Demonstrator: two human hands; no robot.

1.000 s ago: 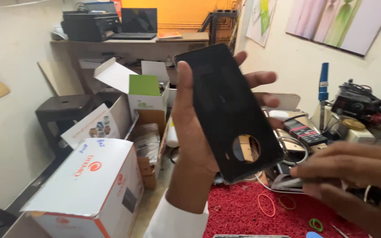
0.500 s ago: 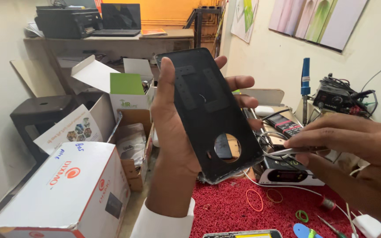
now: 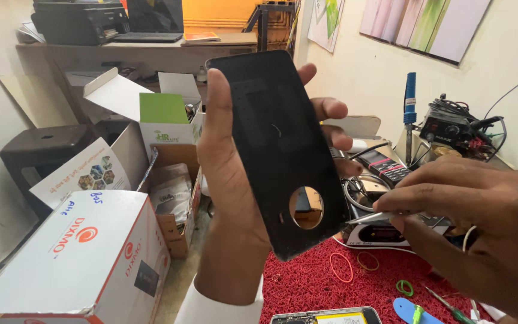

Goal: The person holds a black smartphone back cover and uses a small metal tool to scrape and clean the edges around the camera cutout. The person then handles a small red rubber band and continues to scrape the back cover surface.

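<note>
The left hand [image 3: 235, 198] grips the black phone back cover [image 3: 280, 150] upright above the red mat [image 3: 319, 282], fingers wrapped round its edges. The right hand [image 3: 481, 222] pinches metal tweezers [image 3: 370, 217] beside the cover's round camera opening. Judged step: inspection or cleaning; steady, precise tip placement required.

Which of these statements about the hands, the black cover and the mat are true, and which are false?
1. The left hand holds up a black phone back cover. True.
2. The cover has a square hole. False: the hole is round.
3. The right hand holds thin metal tweezers. True.
4. The mat is blue. False: it is red.
5. Rubber bands lie on the mat. True.
</note>
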